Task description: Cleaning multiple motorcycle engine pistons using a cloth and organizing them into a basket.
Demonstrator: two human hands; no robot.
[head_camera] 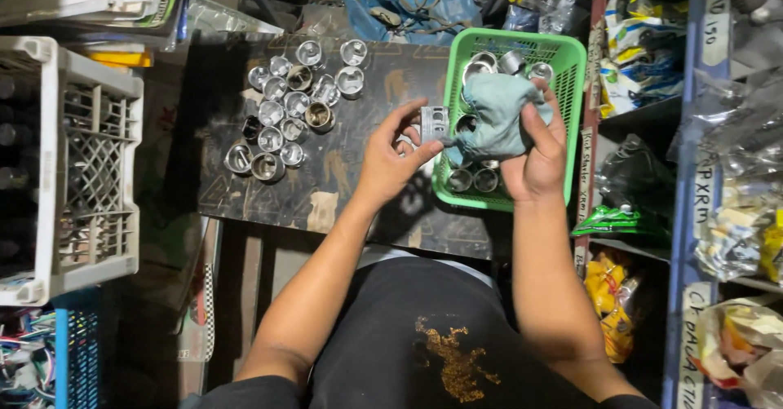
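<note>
The left hand [390, 158] pinches a small silver metal piston [434, 123] above the dark worn board's right edge [342, 205]; the right hand [534, 152] rubs it with a grey-blue cloth [497, 115]. About twenty pistons [285, 115] stand near the far-left corner; several wait in the green plastic basket [571, 58].

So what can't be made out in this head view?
- Far end of the small silver metal cylinder in the left hand: covered by the pale blue cloth.
- Right hand palm: turned away.
- Floor of the green plastic basket: hidden by cloth and hands.
- White plastic crate: cut by the left edge.
</note>
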